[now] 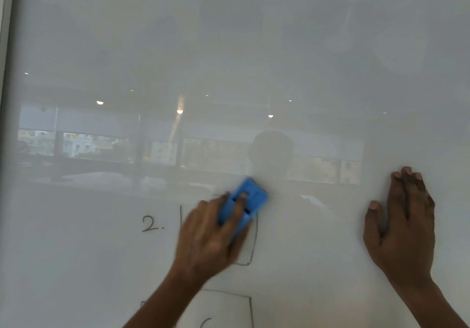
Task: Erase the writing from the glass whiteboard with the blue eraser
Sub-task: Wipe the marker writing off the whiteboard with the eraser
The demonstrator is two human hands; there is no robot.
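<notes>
The glass whiteboard (pixel 229 60) fills the view. My left hand (pixel 211 236) presses the blue eraser (pixel 248 202) flat on the glass, over the top of a hand-drawn box (pixel 253 249). Black writing "2." (pixel 152 224) sits left of that box. A second drawn box (pixel 236 307) with a curved stroke inside lies below, partly hidden by my left forearm. My right hand (pixel 404 218) rests flat on the glass at the right, fingers spread upward, holding nothing.
The board's grey frame edge (pixel 5 48) runs down the far left. The glass reflects ceiling lights, windows and a person's outline. The upper board carries no writing.
</notes>
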